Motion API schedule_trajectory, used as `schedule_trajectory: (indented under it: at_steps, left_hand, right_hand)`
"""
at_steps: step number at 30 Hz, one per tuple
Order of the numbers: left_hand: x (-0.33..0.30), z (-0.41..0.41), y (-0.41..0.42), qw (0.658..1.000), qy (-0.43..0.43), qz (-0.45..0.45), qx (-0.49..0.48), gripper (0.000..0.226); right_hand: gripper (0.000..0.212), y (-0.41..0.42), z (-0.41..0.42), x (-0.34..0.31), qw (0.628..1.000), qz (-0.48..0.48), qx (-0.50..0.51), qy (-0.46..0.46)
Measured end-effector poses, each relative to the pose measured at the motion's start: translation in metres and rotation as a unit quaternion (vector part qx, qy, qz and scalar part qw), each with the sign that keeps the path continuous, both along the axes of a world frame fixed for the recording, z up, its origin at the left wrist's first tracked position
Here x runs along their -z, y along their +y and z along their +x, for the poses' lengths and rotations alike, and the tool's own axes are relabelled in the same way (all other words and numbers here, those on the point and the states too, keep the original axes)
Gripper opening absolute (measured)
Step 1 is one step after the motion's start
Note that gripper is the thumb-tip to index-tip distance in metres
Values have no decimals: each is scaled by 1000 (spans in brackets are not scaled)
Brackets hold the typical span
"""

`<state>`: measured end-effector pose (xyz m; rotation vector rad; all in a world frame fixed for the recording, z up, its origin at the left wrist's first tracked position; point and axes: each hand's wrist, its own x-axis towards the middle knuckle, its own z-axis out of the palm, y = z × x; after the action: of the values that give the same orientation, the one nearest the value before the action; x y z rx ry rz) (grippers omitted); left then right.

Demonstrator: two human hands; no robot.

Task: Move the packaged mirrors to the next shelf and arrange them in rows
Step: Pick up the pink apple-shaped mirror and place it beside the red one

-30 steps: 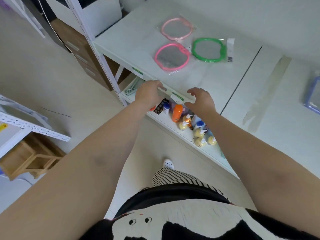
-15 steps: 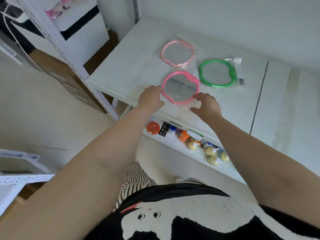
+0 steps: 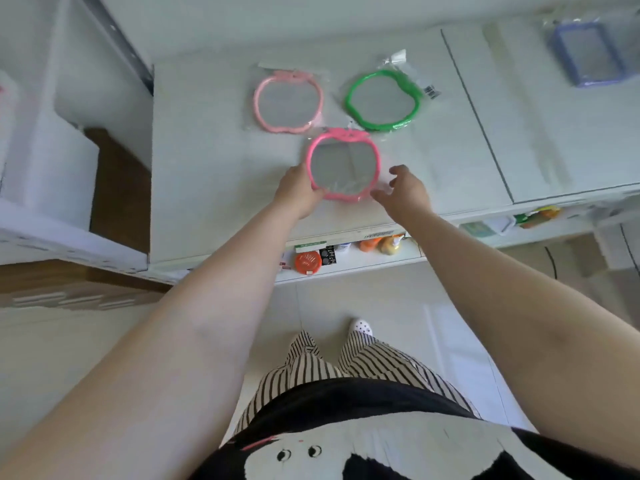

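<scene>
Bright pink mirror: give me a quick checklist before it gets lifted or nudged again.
1. Left hand grips the bright pink mirror at its left rim: ok.
2. Right hand on the mirror: not ok, open beside its right rim, apart from the frame.
3. Mirror clear of the pale pink mirror and green mirror: cannot tell, its top rim sits close below both.
4. Rows formed: not ok, it sits between the two behind.
5. Blue mirror moved over: not ok.

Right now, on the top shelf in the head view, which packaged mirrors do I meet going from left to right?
Pale pink mirror → bright pink mirror → green mirror → blue mirror.
</scene>
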<state>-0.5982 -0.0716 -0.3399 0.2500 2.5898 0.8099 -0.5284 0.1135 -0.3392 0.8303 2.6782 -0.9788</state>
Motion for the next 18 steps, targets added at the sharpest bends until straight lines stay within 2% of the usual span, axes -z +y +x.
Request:
schedule_trajectory:
  at_steps: [3, 7, 11, 14, 18]
  left_hand:
    - [1, -2, 3, 1000, -14, 5, -24, 50]
    - [0, -3, 7, 992, -46, 55, -103, 37]
    - [-5, 1, 6, 956, -126, 159, -213, 15]
    - [-9, 7, 0, 927, -184, 232, -229, 27]
    - [-14, 18, -8, 903, -230, 290, -216, 42]
  right_hand:
    - [68, -7, -4, 0, 999, -40, 29, -10]
    - [70, -16, -11, 0, 989, -117, 87, 11]
    - [59, -18, -11, 1, 963, -186, 190, 44]
    - [37, -19, 0, 2, 945, -215, 237, 66]
    - [35, -21, 23, -4, 907, -278, 299, 102]
